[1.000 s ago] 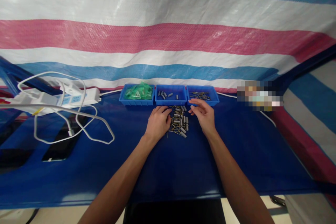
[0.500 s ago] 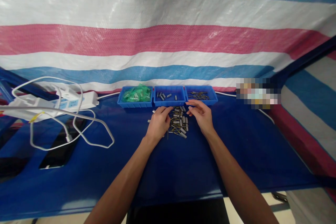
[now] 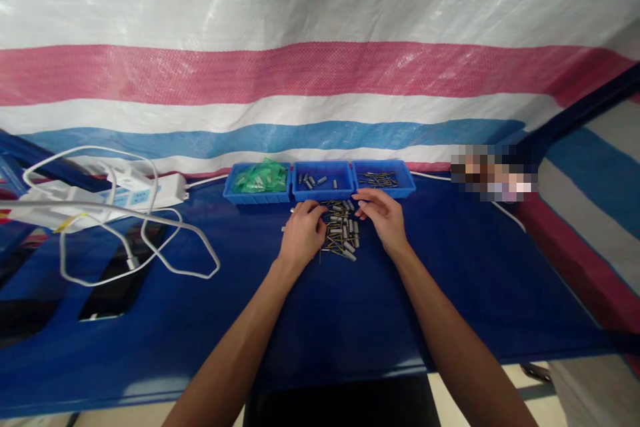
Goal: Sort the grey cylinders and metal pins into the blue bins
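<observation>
Cylinders (image 3: 351, 256), small, smooth and dull grey, lie mixed with thin rods in a loose pile (image 3: 343, 230) on the dark blue tabletop (image 3: 340, 320), between the two hands and just in front of the middle bin (image 3: 323, 195). The rods look slender and straight, partly brassy yellow and partly dark, and they cross one another at all angles; the cylinders are short and stubby, catching pale light along their sides. One thin rod sticks out toward the near left edge of the pile (its tip is too fine to make out well).

The left hand (image 3: 303, 232) rests palm down against the pile's left side, fingers bent and thumb nearest the heap; small pale ends peek out past its outer edge. Whether it pinches anything underneath, I cannot tell. The right hand (image 3: 385, 217) is at the far right of the pile, close to the front of the right bin (image 3: 385, 191), its fingers curved and its thumb near the fingertips; I cannot tell if something small sits between them.

The middle bin has a few more grey cylinders, the right bin thin rods, and the left bin (image 3: 257, 199) crumpled green plastic (image 3: 267, 177).
</observation>
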Action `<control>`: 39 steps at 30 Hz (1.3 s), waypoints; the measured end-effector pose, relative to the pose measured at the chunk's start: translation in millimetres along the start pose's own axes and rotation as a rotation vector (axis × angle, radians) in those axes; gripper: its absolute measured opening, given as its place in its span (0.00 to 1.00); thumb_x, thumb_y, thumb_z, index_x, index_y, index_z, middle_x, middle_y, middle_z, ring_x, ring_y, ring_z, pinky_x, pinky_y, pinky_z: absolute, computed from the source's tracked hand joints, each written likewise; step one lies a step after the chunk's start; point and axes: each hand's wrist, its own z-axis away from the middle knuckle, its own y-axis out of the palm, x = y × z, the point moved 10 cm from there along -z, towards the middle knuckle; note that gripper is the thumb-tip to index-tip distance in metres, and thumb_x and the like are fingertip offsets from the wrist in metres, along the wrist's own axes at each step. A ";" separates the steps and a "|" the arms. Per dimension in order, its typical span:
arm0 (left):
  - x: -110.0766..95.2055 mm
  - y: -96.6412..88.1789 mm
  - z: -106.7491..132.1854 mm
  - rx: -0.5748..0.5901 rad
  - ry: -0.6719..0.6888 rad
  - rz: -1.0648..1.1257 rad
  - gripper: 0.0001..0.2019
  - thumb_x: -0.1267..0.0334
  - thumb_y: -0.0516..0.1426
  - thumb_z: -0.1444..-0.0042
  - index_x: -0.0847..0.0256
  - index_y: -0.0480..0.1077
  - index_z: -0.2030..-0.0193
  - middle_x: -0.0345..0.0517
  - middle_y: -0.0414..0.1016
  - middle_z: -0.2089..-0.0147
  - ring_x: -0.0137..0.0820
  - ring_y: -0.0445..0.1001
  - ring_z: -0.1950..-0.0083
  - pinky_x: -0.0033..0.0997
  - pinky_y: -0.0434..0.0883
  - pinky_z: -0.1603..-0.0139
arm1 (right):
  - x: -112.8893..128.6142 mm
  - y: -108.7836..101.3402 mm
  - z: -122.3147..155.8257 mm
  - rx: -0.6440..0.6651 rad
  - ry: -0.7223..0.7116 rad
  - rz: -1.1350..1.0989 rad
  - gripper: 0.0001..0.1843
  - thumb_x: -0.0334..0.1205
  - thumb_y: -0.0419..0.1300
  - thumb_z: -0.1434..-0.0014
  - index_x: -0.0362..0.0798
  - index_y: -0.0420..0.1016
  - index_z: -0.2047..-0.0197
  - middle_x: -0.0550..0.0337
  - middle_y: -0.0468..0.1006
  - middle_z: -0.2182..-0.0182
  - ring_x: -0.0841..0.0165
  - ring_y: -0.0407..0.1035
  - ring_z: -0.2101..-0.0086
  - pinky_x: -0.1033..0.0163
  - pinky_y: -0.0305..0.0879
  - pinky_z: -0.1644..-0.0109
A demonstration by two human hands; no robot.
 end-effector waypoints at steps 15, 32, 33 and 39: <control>7.1 6.1 -1.0 -0.009 0.009 0.144 0.19 0.79 0.54 0.38 0.60 0.78 0.47 0.52 0.79 0.50 0.40 0.78 0.48 0.43 0.77 0.43 | 3.2 0.5 1.0 -0.007 0.014 -0.031 0.16 0.48 0.69 0.42 0.52 0.81 0.52 0.55 0.85 0.58 0.66 0.76 0.71 0.59 0.72 0.67; 16.0 -23.5 -3.0 -0.211 -0.171 0.562 0.09 0.63 0.60 0.33 0.58 0.81 0.49 0.46 0.85 0.54 0.35 0.83 0.56 0.34 0.78 0.49 | 8.0 10.5 3.1 0.067 0.026 -0.019 0.17 0.50 0.69 0.41 0.51 0.82 0.52 0.57 0.85 0.64 0.67 0.76 0.71 0.60 0.73 0.65; 19.9 -20.3 -2.5 -0.208 -0.201 0.612 0.10 0.62 0.60 0.33 0.58 0.80 0.48 0.46 0.85 0.55 0.34 0.83 0.56 0.33 0.78 0.50 | 8.2 12.7 3.9 0.081 0.032 -0.025 0.17 0.50 0.70 0.41 0.51 0.82 0.52 0.57 0.85 0.64 0.67 0.76 0.71 0.60 0.73 0.65; 32.2 -9.8 0.4 -0.197 -0.313 0.755 0.11 0.57 0.61 0.34 0.58 0.80 0.49 0.43 0.83 0.63 0.32 0.83 0.62 0.29 0.76 0.58 | 7.9 25.7 10.2 0.178 0.080 -0.048 0.17 0.50 0.70 0.40 0.51 0.82 0.52 0.57 0.86 0.66 0.67 0.77 0.71 0.61 0.73 0.65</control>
